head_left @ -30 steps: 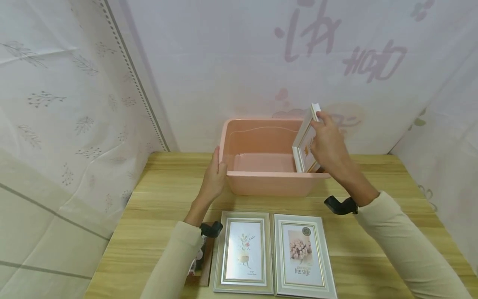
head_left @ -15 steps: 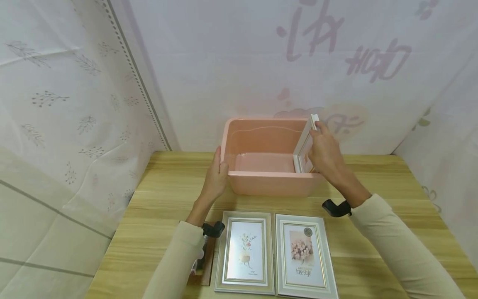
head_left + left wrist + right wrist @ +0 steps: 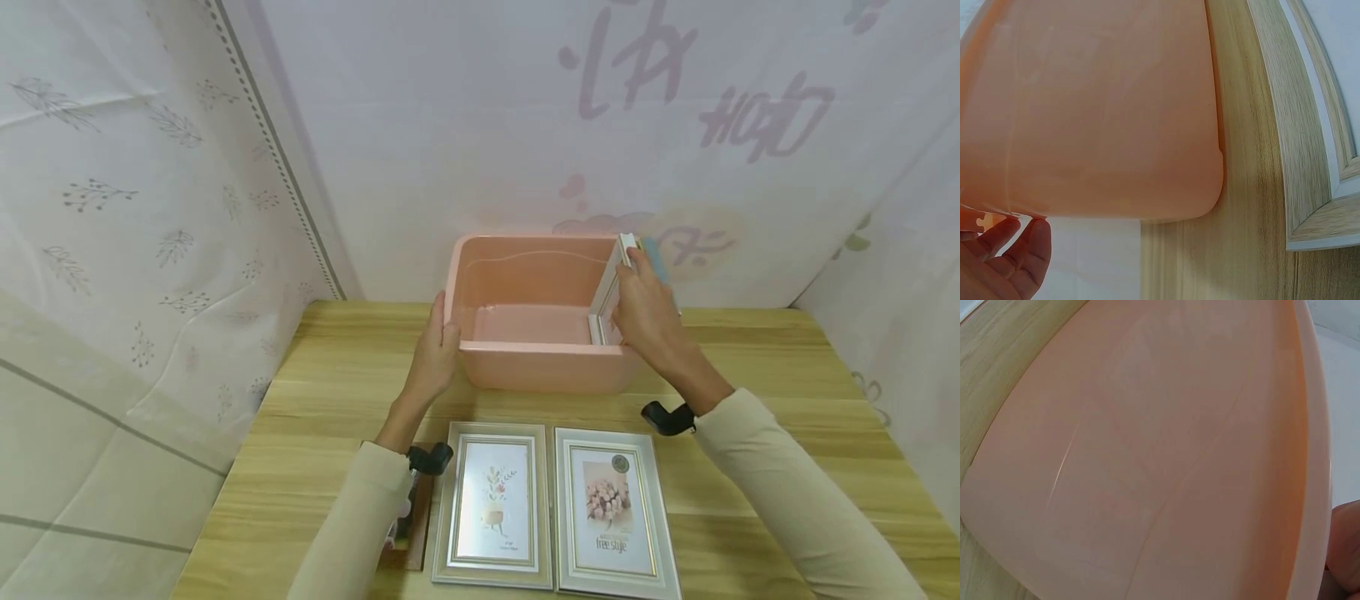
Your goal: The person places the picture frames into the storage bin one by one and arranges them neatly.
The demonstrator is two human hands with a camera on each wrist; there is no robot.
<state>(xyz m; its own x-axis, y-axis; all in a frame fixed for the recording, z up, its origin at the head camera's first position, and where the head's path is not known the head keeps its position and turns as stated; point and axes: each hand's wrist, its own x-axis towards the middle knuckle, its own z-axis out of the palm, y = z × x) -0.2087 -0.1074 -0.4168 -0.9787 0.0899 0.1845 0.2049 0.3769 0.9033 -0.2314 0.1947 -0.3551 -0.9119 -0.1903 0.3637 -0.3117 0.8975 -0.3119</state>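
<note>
A pink plastic basin (image 3: 540,371) stands at the back of the wooden table. My left hand (image 3: 435,354) holds its left rim, and in the left wrist view the fingertips pinch the rim of the basin (image 3: 1097,112). Inside the basin's right end a white picture frame (image 3: 607,292) stands on edge, leaning right. My right hand (image 3: 647,304) grips this frame near its top and covers much of it. A light blue edge (image 3: 654,258) shows behind that hand. In the right wrist view the basin wall (image 3: 1147,425) hides most of the hand (image 3: 1344,550).
Two picture frames lie flat in front of the basin: a champagne-coloured frame (image 3: 492,504) and a white frame (image 3: 617,512) with a flower picture. A brown frame (image 3: 416,533) lies partly under the left forearm. A printed cloth wall (image 3: 450,125) rises right behind the basin.
My right hand has lowered the white picture frame deeper into the basin and shifted slightly left. The light blue edge has come into view. My left hand stays on the rim.
</note>
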